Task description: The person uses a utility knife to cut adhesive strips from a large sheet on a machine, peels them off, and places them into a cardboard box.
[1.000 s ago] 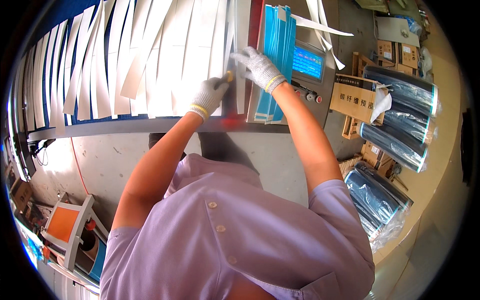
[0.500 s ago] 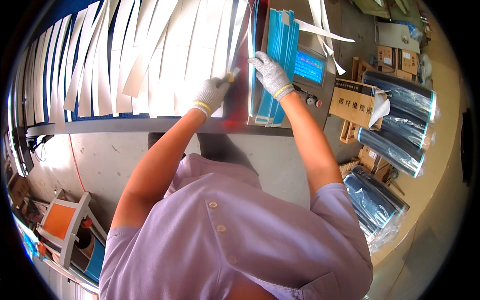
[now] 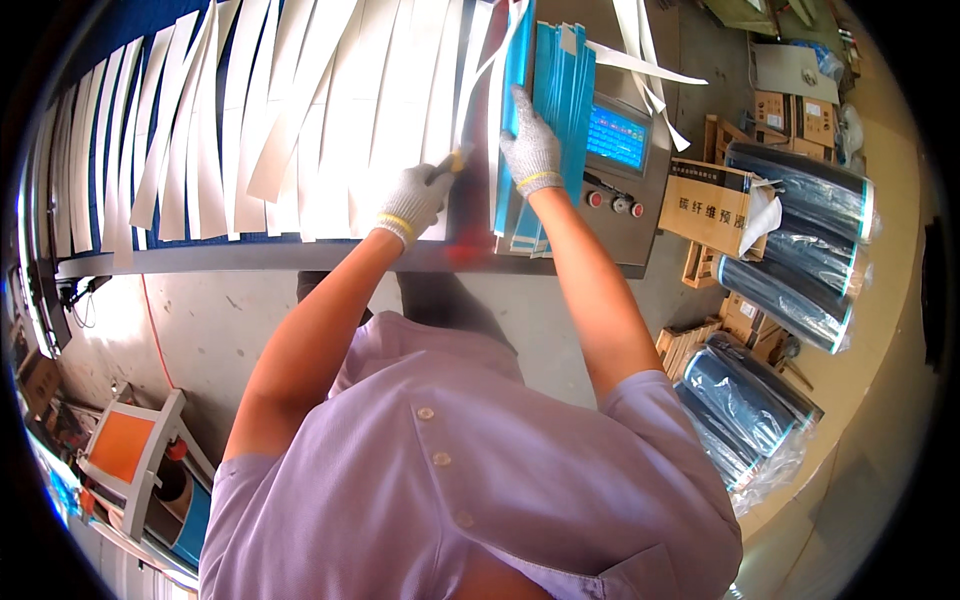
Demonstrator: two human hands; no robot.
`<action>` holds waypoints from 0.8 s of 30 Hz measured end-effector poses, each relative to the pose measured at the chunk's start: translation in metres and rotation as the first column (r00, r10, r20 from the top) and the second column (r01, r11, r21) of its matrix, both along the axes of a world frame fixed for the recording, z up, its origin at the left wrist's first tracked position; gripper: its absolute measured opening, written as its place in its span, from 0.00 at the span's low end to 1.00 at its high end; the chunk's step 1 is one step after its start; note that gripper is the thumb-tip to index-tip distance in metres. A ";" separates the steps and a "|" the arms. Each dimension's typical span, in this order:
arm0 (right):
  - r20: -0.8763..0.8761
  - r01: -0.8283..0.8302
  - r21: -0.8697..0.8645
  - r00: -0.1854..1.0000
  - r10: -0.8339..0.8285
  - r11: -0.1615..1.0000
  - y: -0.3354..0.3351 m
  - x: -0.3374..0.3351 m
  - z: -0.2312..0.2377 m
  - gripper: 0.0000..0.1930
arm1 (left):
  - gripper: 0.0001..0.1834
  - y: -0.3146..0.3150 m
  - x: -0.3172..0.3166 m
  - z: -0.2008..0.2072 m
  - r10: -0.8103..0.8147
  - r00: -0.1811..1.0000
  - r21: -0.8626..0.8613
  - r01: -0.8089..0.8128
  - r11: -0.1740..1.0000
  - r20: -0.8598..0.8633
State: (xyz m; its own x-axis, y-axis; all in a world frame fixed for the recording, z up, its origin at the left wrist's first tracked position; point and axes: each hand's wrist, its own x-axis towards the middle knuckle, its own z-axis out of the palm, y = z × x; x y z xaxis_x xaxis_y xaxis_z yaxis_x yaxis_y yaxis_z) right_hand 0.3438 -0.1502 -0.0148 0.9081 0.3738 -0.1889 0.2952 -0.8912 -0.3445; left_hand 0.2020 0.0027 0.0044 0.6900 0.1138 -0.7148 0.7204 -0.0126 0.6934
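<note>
My left hand [image 3: 408, 205], in a grey knit glove with a yellow cuff band, is closed around a utility knife [image 3: 456, 162] with a yellow part near its tip. The knife is over the right end of the white strips [image 3: 335, 130], beside a reddish band of the table. My right hand [image 3: 531, 152], gloved alike, lies on a blue strip [image 3: 518, 55] with its fingers stretched away from me. Just right of it is a stack of blue strips [image 3: 566, 90]. A thin white strip [image 3: 488, 62] curls beside the blue strip.
A control panel screen [image 3: 616, 136] and round knobs [image 3: 620, 204] sit right of the stack. Loose white strips [image 3: 645, 70] hang beyond them. On the right stand a carton [image 3: 705, 207] and plastic-wrapped dark rolls [image 3: 790, 300]. An orange-topped stand [image 3: 122, 445] is at lower left.
My right hand has shifted left, its fingers now pointing away from me along a blue strip that has come up beside the stack. My left hand with the knife has moved slightly left.
</note>
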 end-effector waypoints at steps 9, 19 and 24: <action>0.070 0.163 0.196 0.981 -0.180 0.967 0.003 -0.010 0.037 0.44 | 0.20 0.019 -0.039 0.014 0.150 0.985 -0.070 -0.144 0.987 0.085; 0.311 -0.029 0.209 0.950 -0.038 0.977 -0.042 -0.031 0.040 0.32 | 0.20 0.019 -0.041 0.027 0.308 0.940 -0.290 -0.257 0.922 0.145; 0.289 -0.041 0.165 0.957 -0.009 0.986 -0.033 -0.053 0.041 0.33 | 0.26 0.006 -0.007 0.018 0.420 0.898 -0.564 -0.282 0.776 0.130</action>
